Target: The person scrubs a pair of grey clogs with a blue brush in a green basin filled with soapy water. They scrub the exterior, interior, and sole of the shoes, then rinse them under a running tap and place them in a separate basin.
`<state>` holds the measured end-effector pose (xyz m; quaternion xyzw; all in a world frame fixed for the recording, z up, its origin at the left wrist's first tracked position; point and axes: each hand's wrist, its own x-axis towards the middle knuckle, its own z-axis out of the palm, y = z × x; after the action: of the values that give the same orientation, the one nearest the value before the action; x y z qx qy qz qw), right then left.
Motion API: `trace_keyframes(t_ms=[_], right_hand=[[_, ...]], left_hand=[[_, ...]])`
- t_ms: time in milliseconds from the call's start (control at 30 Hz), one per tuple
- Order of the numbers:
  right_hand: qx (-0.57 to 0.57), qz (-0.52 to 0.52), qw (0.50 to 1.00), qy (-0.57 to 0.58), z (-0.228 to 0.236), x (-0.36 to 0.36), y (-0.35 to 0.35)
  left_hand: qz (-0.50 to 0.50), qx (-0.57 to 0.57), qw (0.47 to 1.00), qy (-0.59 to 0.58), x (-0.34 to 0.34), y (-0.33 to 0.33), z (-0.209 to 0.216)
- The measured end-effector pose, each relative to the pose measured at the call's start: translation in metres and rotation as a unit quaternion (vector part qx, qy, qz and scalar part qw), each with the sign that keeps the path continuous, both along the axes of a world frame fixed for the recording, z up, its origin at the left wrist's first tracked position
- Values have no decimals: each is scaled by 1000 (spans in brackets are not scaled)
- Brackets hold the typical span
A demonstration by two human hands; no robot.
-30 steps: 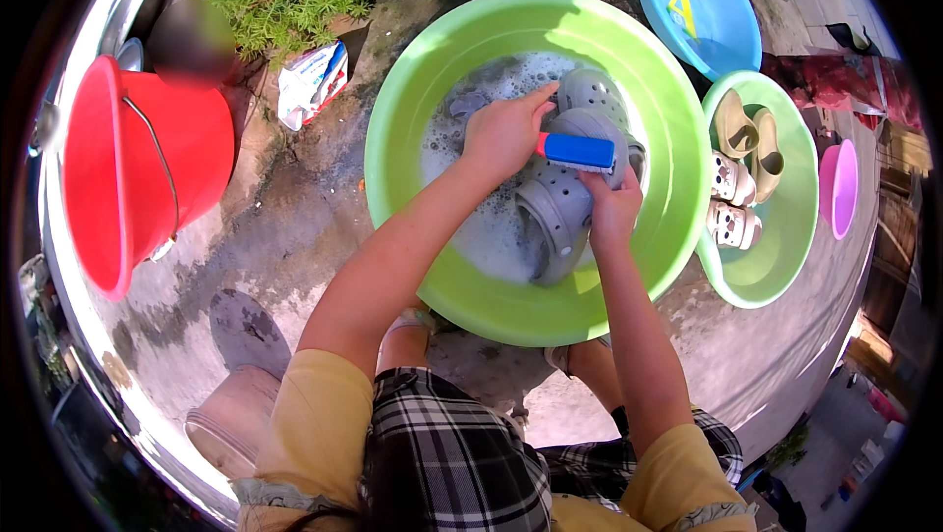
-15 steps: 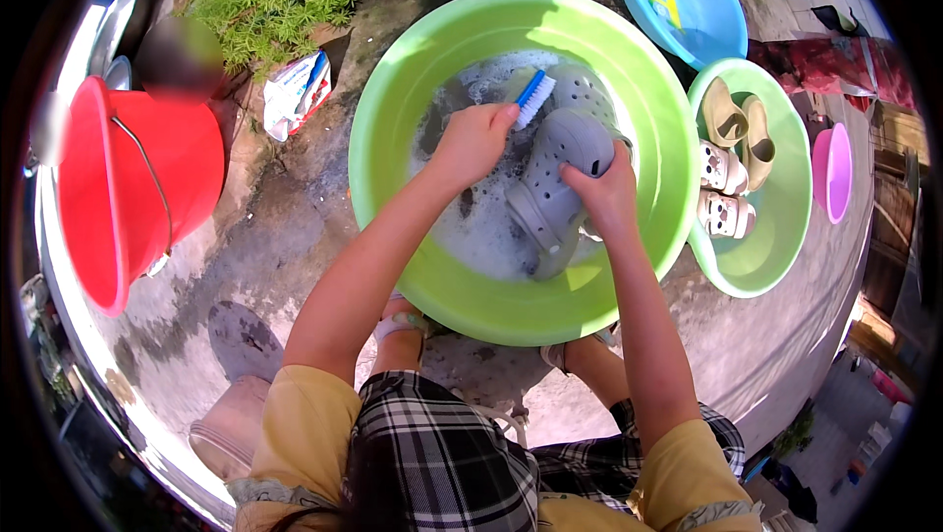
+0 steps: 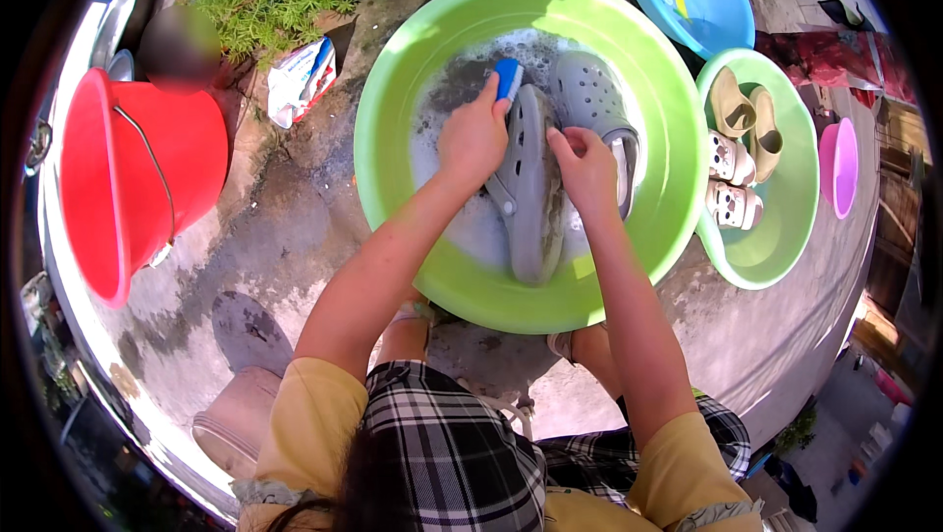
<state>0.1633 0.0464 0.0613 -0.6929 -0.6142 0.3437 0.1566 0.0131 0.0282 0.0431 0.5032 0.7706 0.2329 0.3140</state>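
Note:
My left hand is closed round a blue scrubbing brush, held at the toe end of a gray clog. This clog stands on its side in the soapy water, its dirty sole facing right. At the sole's edge, my right hand has its fingers curled and the thumb against the clog; part of its grip is hidden. A second gray clog with round holes lies behind and to the right. Both clogs are in a large green basin with suds.
Right of the basin, a smaller light-green tub holds olive slippers and pale shoes with dark spots. Beyond it are a blue basin and a pink basin. To the left are a red bucket and a crumpled packet.
The held clog has turned from top-up onto its side, showing its sole. My left hand and the brush have shifted slightly left; my right hand has moved left along the clog.

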Motion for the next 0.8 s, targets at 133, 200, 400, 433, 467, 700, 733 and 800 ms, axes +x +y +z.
trace_keyframes(t_ms=[133, 200, 400, 433, 467, 700, 733, 800], right_hand=[[-87, 41, 992, -84, -28, -35, 7], [-184, 7, 980, -78, -40, -42, 16], [-271, -58, 961, 21, -86, -31, 37], [-307, -64, 944, 105, -96, -21, 48], [-371, -68, 908, 182, -67, -26, 51], [-168, 6, 927, 334, -9, -31, 20], [-155, 20, 932, 326, -6, -31, 18], [-70, 87, 968, 224, -8, -21, 21]], left_hand=[[-93, -60, 994, 24, -23, 10, -60], [-186, -102, 975, 73, -30, 9, -53], [27, -133, 978, -156, -25, 15, -55], [21, -137, 958, -251, -22, 16, -64], [12, -58, 972, -229, -19, 6, -57], [-20, 50, 996, -76, -29, 24, 12], [-20, 49, 995, -90, -32, 20, 28], [-54, 67, 994, -73, -25, 4, 48]])
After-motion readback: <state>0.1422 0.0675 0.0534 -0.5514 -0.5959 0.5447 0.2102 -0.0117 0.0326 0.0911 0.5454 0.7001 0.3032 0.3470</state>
